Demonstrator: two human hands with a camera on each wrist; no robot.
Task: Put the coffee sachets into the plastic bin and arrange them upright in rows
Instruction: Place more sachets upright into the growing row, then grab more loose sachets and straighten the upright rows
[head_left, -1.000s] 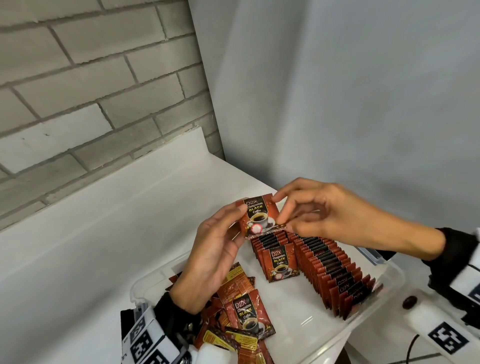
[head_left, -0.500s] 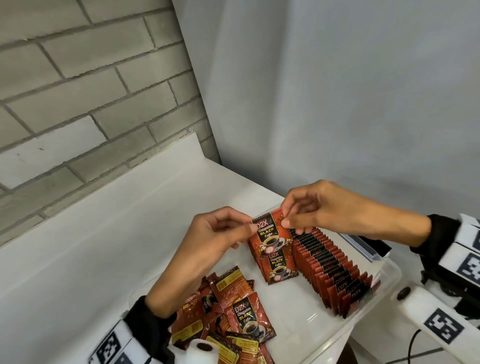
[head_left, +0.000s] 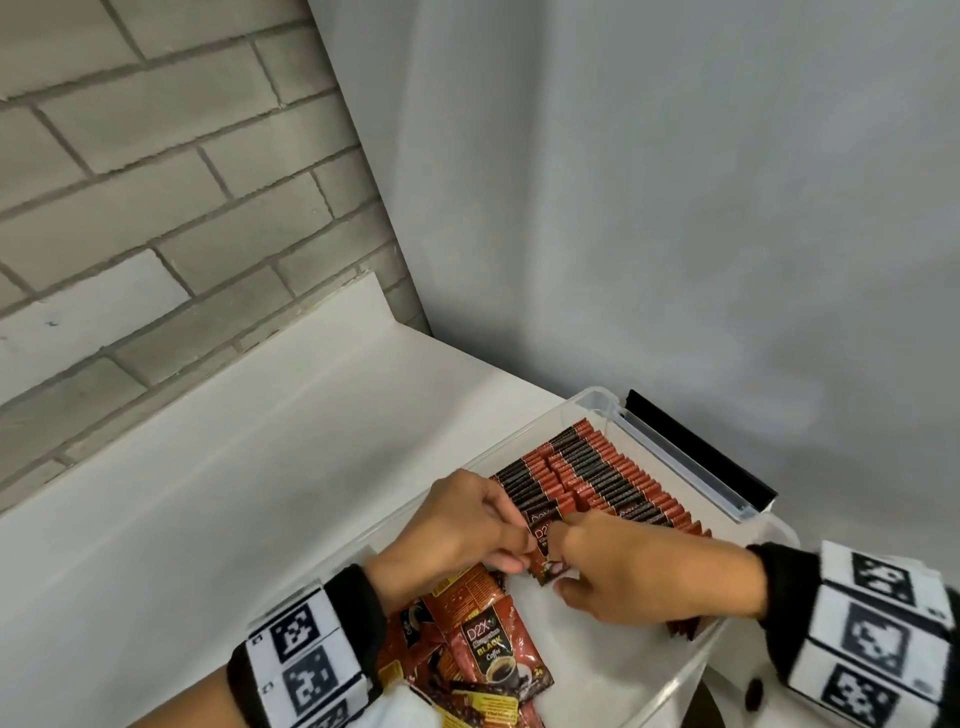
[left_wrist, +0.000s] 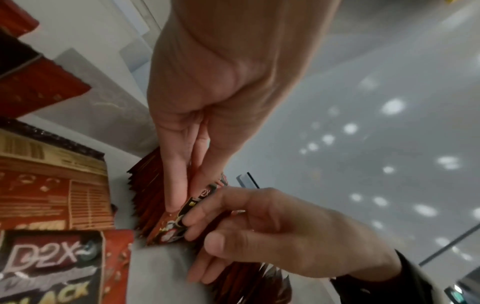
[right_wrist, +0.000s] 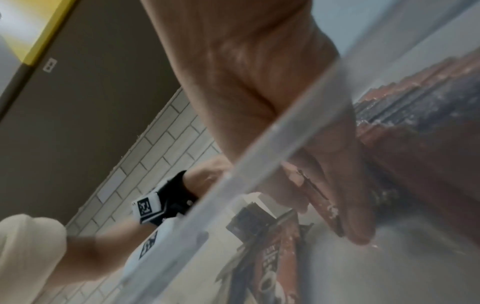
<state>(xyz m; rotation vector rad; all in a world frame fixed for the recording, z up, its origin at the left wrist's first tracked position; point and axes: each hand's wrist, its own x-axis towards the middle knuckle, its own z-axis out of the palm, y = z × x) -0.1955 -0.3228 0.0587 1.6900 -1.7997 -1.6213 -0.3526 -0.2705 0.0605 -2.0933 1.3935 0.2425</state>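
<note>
both hands are down inside the clear plastic bin (head_left: 675, 457) on the white counter (head_left: 234, 467), the left hand (head_left: 457, 525) and right hand (head_left: 623, 566) each pinching one upright coffee sachet (head_left: 543, 540) with thumb and fingers closed on it, at the near end of the shorter row (head_left: 530, 478). a longer row (head_left: 618, 478) stands just beside it, toward the bin's far wall. a loose heap of sachets (head_left: 483, 654) lies flat by the left wrist, and the right forearm hides that row's near end.
</note>
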